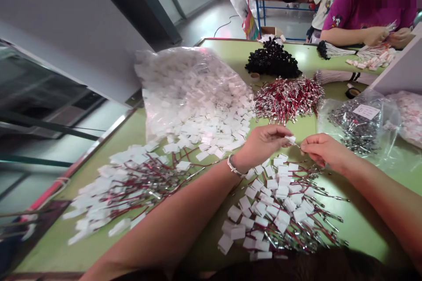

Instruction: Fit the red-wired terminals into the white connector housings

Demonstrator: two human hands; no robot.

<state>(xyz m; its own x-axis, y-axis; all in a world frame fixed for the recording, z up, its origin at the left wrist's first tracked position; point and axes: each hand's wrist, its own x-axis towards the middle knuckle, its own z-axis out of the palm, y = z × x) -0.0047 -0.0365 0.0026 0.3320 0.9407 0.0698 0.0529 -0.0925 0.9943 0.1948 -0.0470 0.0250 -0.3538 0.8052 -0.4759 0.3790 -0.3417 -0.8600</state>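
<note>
My left hand (265, 144), with a pale band at the wrist, pinches a small white connector housing (290, 139). Close on its right, my right hand (321, 150) grips a thin wire lead by its end; the lead is mostly hidden by the fingers and meets the housing. Below both hands lies a pile of white housings with red wires and metal terminals (281, 191). Just beyond them is a heap of short red wires with silver terminals (288, 99). Loose white housings (211, 131) spill from a clear plastic bag (194, 66) to the left.
Another pile of wired housings (128, 184) lies left of my forearm. Black parts (273, 59) are heaped at the back, near a tape roll (352, 92). A bag of dark terminals (356, 125) sits right. Across the green table (224, 46), a person in purple (352, 9) handles white wires.
</note>
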